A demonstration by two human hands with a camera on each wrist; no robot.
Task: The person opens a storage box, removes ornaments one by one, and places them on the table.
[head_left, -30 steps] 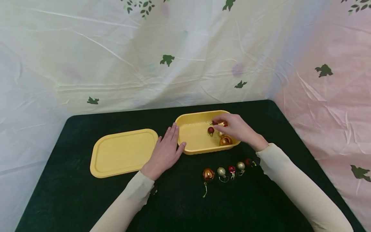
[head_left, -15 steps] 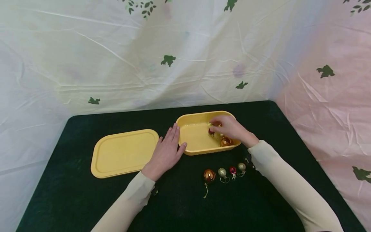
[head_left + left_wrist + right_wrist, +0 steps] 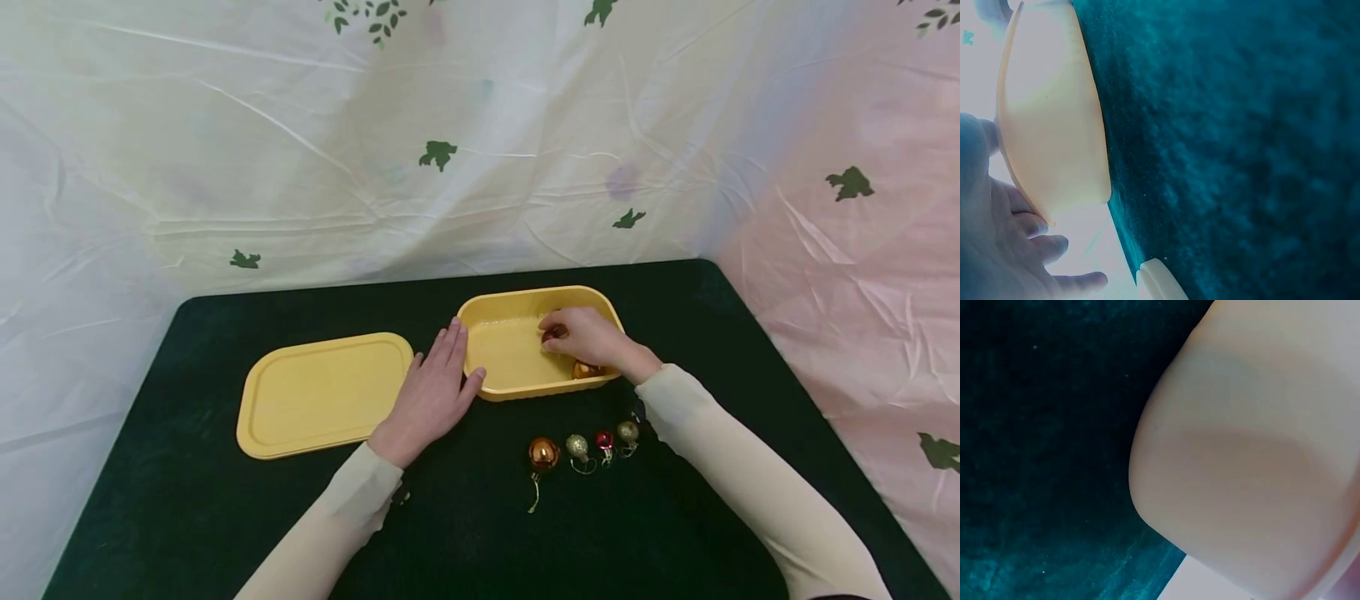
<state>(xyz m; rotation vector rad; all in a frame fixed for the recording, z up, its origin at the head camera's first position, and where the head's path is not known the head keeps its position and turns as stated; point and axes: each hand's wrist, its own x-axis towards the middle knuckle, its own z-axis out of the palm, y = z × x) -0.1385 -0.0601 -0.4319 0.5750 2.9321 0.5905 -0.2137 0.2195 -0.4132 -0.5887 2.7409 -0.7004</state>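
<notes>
A yellow plastic box (image 3: 501, 354) stands at the back of the table in the head view. My left hand (image 3: 429, 392) lies along its left end with straight fingers. In the left wrist view, the fingertips (image 3: 1047, 247) reach the rim of the box. Inside the box, my right hand (image 3: 588, 337) pinches a dark red Christmas bauble (image 3: 553, 333) between thumb and fingers. A shiny orange bauble (image 3: 586, 370) lies below that hand, partly covered by it. The right wrist view holds mostly the box's outer wall (image 3: 1241, 462); the hand's work is hidden there.
A yellow lid (image 3: 322, 396) lies flat to the left of the box. In front of the box sits a row of baubles: an orange one (image 3: 543, 455), a glittery gold one (image 3: 577, 447), a red one (image 3: 604, 441) and another gold one (image 3: 627, 432). Patterned cloth hangs behind the table.
My right hand has moved left and lower inside the box and now holds a dark red bauble. The left hand has stayed at the box's left end.
</notes>
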